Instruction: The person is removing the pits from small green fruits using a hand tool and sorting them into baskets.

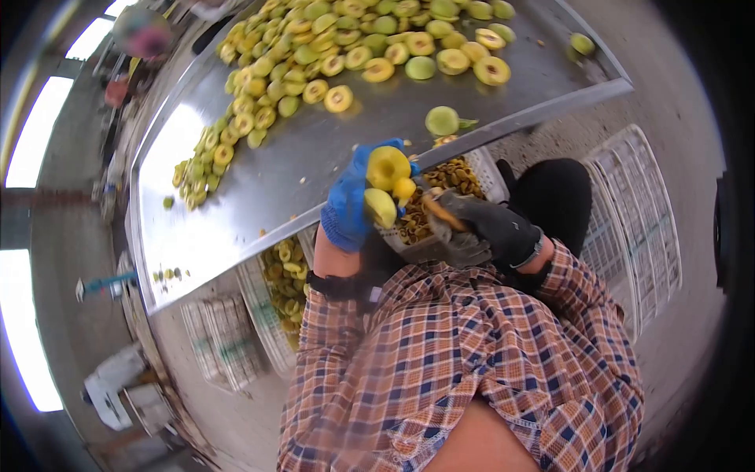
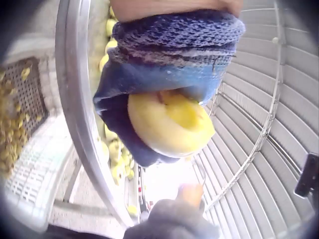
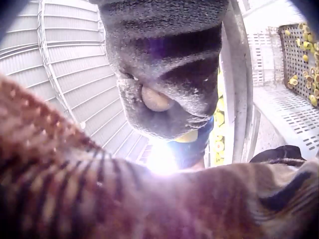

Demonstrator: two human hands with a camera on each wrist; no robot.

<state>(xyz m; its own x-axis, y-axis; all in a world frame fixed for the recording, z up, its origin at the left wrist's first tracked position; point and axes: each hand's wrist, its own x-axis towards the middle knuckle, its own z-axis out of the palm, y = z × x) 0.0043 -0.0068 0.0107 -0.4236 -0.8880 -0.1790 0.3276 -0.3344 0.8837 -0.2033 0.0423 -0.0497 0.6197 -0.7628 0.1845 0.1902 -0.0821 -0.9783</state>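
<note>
The blue-gloved left hand (image 1: 351, 193) holds several yellow-green fruit pieces; one cut piece (image 1: 388, 167) shows a hollow in its flesh, and a greener one (image 1: 381, 207) lies below it. In the left wrist view, a hollowed piece (image 2: 169, 124) sits within the curled blue glove (image 2: 164, 74). Just to the right, the dark-gloved right hand (image 1: 487, 228) grips a wooden handle (image 1: 443, 212), its end pointing toward the fruit. The handle's butt (image 3: 157, 98) pokes out of the grey glove (image 3: 164, 64) in the right wrist view. Any blade is too small to make out.
A metal table (image 1: 314, 157) bears a large heap of halved fruit (image 1: 299, 59). A single fruit (image 1: 442, 120) lies near its edge. Beneath the hands stands a crate (image 1: 491, 175) of brown-yellow bits. Another crate (image 1: 255, 303) holds fruit pieces; stacked white crates (image 1: 638, 228) stand at right.
</note>
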